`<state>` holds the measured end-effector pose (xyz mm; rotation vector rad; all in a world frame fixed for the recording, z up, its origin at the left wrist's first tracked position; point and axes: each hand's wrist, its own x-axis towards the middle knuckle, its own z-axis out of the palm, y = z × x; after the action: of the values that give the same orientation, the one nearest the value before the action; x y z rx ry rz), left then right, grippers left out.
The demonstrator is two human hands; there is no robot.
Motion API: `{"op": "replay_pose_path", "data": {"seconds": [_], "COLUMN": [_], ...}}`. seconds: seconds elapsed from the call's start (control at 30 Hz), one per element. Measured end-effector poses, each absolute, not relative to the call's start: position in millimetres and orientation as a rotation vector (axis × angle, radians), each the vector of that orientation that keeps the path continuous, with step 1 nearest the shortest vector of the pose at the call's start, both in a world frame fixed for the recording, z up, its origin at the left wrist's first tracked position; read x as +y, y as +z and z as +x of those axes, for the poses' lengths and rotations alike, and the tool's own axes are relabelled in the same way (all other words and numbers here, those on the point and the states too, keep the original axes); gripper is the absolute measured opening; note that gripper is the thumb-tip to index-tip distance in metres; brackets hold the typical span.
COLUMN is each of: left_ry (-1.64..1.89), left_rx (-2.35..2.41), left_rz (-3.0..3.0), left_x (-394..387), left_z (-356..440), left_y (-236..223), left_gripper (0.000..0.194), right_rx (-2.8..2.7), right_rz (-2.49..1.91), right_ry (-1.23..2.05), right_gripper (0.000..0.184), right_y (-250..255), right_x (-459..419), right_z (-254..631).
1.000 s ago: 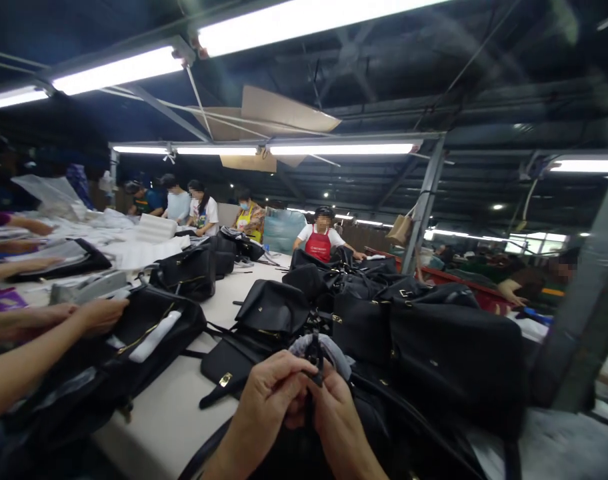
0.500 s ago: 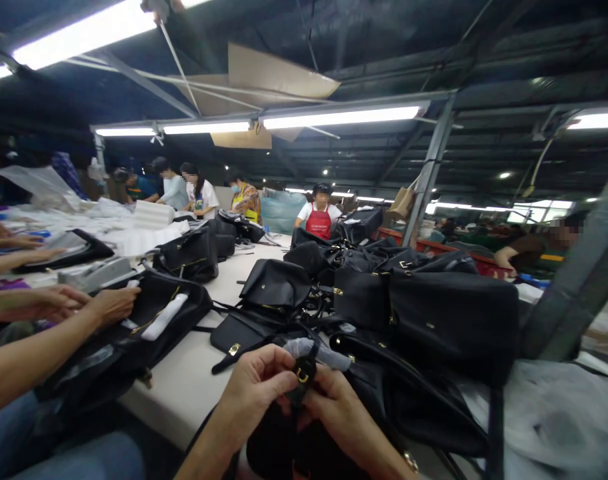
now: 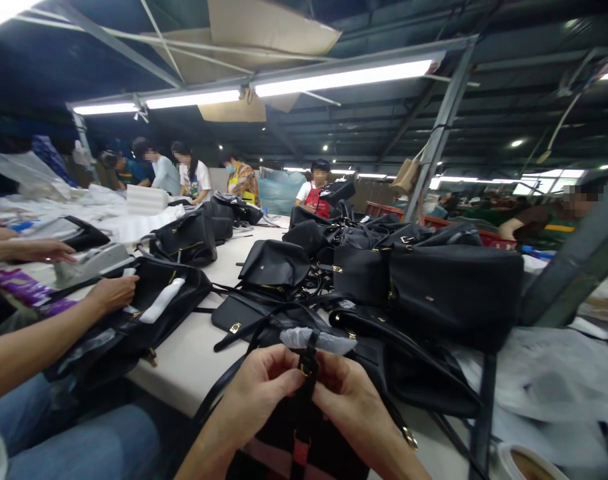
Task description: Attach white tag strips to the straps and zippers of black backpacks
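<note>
Strap [image 3: 301,410] could slip or twist if either pinch loosens, likely because the buckle [image 3: 305,371] is small and the bag [image 3: 278,427] looks floppy at the worktop's [image 3: 171,373] near edge. Left hand [image 3: 271,381] pinches strap beside buckle, thumb on top; right hand [image 3: 347,393] pinches its other side, both forearms angled inward.

The wearer's two hands [image 3: 271,387] pinch one black strap [image 3: 305,403]. Four people [image 3: 165,175] are at the back on the left. One red apron [image 3: 313,200] and one yellow apron [image 3: 233,183] show. Three long lights [image 3: 344,78] make a row. Two gray posts [image 3: 440,140] lean on the right. Black bags [image 3: 454,293] are many, too piled up to count.
</note>
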<state>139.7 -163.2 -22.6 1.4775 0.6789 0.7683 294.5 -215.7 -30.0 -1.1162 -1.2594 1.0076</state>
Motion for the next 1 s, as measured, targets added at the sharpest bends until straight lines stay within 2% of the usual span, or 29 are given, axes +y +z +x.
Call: {"op": "replay_pose_path", "data": {"seconds": [0.13,0.33,0.47,0.7,0.87,1.0], "left_ry": [0.764,0.759,0.732,0.663,0.724,0.939], "left_rx": [0.762,0.844,0.739,0.488,0.759,1.056], "left_rz": [1.532,1.651,1.587,1.366,1.821,2.275], "left_x": [-167,-172,-168,-163,-177,-184], "left_z": [140,137,139,146,151,149], "left_y": [-25,-19,-23,-25,-17,-13], "left_gripper": [0.016,0.002,0.005,0.018,0.004,0.014], "right_rx": [-1.208,-1.249,-1.265,-1.180,-0.968,-0.762], "right_rz": [-1.151,-1.158,-1.164,-0.988,-0.924,-0.806], "right_ry": [0.968,1.010,1.077,1.413,1.615,1.656], "right_gripper": [0.020,0.022,0.023,0.036,0.027,0.023], "right_y": [-40,-39,-32,-17,-21,-27], "right_x": [-216,-215,-218,-224,-222,-222], "right_z": [295,299,300,304,307,309]}}
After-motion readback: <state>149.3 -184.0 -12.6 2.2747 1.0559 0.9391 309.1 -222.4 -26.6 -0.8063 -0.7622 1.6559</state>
